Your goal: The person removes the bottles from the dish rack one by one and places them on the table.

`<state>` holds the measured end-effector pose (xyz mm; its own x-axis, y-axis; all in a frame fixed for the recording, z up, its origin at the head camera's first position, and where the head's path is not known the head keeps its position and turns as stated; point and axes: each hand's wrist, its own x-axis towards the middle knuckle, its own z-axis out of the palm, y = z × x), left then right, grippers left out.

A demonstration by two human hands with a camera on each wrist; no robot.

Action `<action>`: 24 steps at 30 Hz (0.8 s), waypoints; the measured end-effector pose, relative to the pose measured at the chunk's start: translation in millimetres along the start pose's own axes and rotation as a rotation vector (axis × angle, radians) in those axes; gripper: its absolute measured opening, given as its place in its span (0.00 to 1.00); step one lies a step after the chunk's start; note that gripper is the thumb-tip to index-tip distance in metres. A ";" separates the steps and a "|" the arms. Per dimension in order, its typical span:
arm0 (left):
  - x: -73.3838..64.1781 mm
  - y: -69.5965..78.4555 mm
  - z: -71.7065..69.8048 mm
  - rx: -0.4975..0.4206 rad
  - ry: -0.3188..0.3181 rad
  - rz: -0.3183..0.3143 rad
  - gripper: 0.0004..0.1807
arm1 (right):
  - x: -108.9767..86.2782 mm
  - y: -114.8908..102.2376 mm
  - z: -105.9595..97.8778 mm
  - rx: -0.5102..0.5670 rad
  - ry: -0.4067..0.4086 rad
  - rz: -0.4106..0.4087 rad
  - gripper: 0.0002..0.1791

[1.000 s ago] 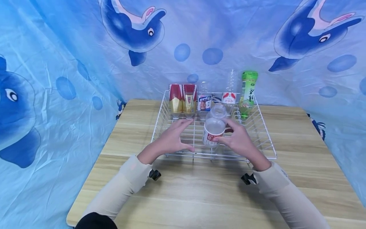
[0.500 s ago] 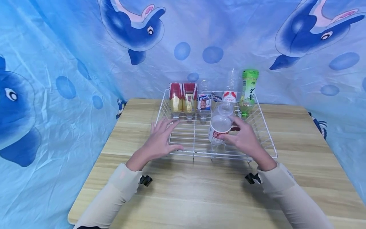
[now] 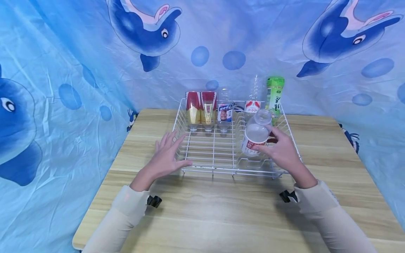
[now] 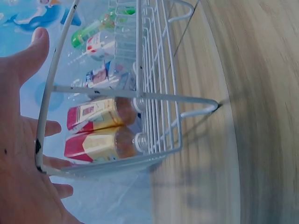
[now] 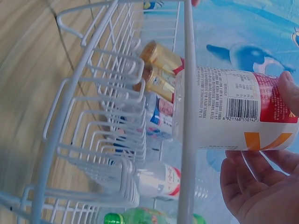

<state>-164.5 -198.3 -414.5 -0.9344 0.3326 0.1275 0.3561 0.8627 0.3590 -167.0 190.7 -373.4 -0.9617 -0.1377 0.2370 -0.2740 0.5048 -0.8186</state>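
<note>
Wooden table (image 3: 202,214): left hand (image 3: 162,159) splayed, right hand (image 3: 282,149) gripping bottle (image 3: 255,133).

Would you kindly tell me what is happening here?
A person's right hand holds a clear bottle with a white-and-red label over the right side of a white wire rack. The left hand, fingers spread, is near its front left corner. Two red-and-gold bottles, a blue-labelled bottle, another clear bottle and a green bottle stand along the back.

The right hand (image 3: 281,149) moved the clear plastic bottle with a red-and-white label (image 3: 255,135) rightward over the wire rack (image 5: 188,182); the left hand (image 3: 162,156) shifted leftward.
</note>
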 end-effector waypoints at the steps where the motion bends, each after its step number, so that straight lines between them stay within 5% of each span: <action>1: -0.7 -1.1 -0.4 -0.009 -0.005 -0.011 0.57 | 0.1 0.6 -1.6 0.007 0.002 0.004 0.41; 18: -8.3 -14.3 2.1 -0.121 -0.068 -0.079 0.60 | -5.5 14.4 -41.0 -0.034 0.089 0.057 0.39; 24: -8.4 -18.2 5.1 -0.251 -0.096 -0.094 0.64 | -8.6 21.3 -49.4 -0.067 0.124 0.049 0.39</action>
<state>-163.0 -214.9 -426.8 -0.9537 0.3007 -0.0005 0.2437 0.7740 0.5845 -164.2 244.7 -367.0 -0.9645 -0.0078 0.2638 -0.2220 0.5643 -0.7952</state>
